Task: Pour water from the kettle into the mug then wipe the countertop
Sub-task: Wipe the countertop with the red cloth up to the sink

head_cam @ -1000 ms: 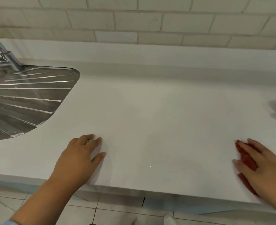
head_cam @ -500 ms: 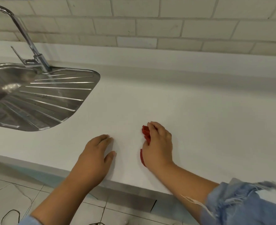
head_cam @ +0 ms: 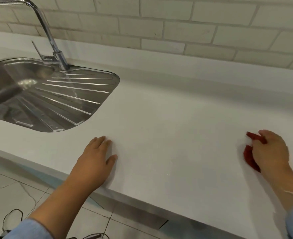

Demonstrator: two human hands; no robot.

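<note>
— At far left, what shows?
— Steel sink (head_cam: 47, 104) with tap (head_cam: 56, 54), set in a white worktop (head_cam: 168, 118).
— And the hands?
— Next, the left hand (head_cam: 94, 163) lies flat on the worktop near its front edge, fingers straight, holding nothing. Well apart at right, the right hand (head_cam: 270, 152) curls its fingers round a red cloth (head_cam: 248, 157), pressed to the worktop.

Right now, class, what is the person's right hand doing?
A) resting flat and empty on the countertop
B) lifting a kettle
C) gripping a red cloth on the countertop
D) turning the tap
C: the right hand grips a red cloth against the white countertop, while the left hand lies flat and empty.
</note>
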